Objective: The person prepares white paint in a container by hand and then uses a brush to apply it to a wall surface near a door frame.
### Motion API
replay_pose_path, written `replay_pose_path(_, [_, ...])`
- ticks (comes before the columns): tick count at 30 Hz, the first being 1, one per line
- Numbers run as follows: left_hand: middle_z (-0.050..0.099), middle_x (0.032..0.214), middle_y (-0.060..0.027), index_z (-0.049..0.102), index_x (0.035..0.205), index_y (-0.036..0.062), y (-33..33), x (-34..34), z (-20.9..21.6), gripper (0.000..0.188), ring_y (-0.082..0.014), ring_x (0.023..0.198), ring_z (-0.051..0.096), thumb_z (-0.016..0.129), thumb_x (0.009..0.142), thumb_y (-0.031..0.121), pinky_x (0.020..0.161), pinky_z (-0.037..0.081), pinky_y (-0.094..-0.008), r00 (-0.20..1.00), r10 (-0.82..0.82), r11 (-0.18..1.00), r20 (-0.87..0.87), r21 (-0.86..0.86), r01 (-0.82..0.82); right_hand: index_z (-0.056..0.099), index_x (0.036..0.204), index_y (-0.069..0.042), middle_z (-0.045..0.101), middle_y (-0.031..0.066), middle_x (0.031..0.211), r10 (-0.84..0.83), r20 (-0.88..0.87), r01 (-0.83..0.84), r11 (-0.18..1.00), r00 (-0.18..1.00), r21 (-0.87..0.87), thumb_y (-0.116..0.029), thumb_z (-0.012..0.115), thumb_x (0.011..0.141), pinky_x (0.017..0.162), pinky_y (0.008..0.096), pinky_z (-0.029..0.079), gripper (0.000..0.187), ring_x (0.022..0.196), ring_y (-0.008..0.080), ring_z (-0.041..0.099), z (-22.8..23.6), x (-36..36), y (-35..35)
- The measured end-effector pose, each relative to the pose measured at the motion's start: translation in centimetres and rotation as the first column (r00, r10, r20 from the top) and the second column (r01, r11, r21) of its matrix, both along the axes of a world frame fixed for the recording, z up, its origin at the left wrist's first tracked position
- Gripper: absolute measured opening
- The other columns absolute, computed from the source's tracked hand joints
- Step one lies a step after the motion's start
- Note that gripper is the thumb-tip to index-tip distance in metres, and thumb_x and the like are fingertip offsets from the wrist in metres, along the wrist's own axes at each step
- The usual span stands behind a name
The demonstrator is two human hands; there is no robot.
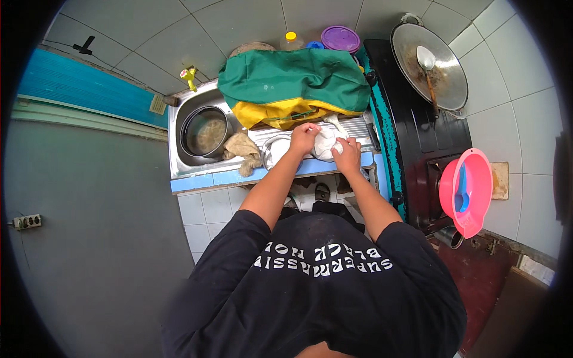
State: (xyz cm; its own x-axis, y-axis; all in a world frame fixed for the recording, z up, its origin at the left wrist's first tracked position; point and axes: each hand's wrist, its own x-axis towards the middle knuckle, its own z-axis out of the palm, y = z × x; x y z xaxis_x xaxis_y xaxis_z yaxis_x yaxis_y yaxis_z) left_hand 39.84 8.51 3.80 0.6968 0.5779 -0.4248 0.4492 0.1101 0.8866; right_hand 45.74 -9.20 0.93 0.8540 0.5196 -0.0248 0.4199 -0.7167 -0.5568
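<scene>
Both my hands meet over a white, crumpled-looking thing point(325, 143) at the front of the ridged metal drainboard. Whether it is a bag or a cloth, and whether it sits in a round dish, I cannot make out. My left hand point(304, 138) is closed, fingertips pinching its upper left edge. On its right side the curled fingers of my right hand point(347, 155) grip it. Just left of my left wrist lies a round, pale metal-rimmed dish point(267, 156), partly covered by my forearm. A white twisted end point(335, 122) sticks up behind the white thing.
A dark round pan point(186, 132) stands in the sink, beside a beige rag point(242, 147). Green-and-yellow fabric point(292, 77) covers things behind my hands. To the right, a wok point(444, 65) with a ladle point(425, 58) and a pink basin point(449, 185) rest on the black stove point(418, 113).
</scene>
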Motion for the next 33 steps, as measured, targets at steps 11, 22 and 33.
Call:
replay_pose_path(11, [0.068, 0.082, 0.0009, 0.075, 0.097, 0.0043, 0.6, 0.5, -0.8, 0.019, -0.0079, 0.071, 0.055, 0.071, 0.093, 0.022, 0.067, 0.046, -0.0269, 0.999, -0.037, 0.996, -0.027, 0.083, 0.039, 0.070, 0.120, -0.016, 0.057, 0.0113, 0.121, 0.016, -0.052, -0.017, 1.000, 0.999, -0.013, -0.027, 0.079, 0.080, 0.099, 0.0465, 0.046, 0.043, 0.116, 0.0332, 0.051, -0.1, 1.1, -0.3])
replay_pose_path(22, [0.075, 0.086, -0.0126, 0.078, 0.094, 0.0098, 1.5, -0.3, -0.2, 0.017, -0.0285, 0.077, 0.071, 0.074, 0.086, 0.023, 0.073, 0.054, -0.0388, 0.975, -0.167, 0.875, -0.149, 0.434, 0.216, 0.070, 0.119, -0.013, 0.057, 0.0132, 0.118, 0.016, -0.071, -0.017, 1.000, 0.997, -0.020, -0.026, 0.080, 0.079, 0.098, 0.0448, 0.047, 0.043, 0.115, 0.0338, 0.053, 0.6, 1.2, -0.1])
replay_pose_path(33, [0.070, 0.093, -0.0104, 0.080, 0.089, 0.0151, 2.8, -1.4, -1.6, 0.013, -0.0335, 0.097, 0.061, 0.073, 0.084, 0.024, 0.086, 0.051, -0.0452, 0.946, -0.240, 0.618, -0.217, 0.718, 0.321, 0.069, 0.121, -0.012, 0.057, 0.0128, 0.118, 0.034, -0.053, -0.035, 0.999, 0.998, -0.016, -0.026, 0.079, 0.079, 0.098, 0.0459, 0.047, 0.045, 0.115, 0.0339, 0.052, 0.4, 1.4, -0.3])
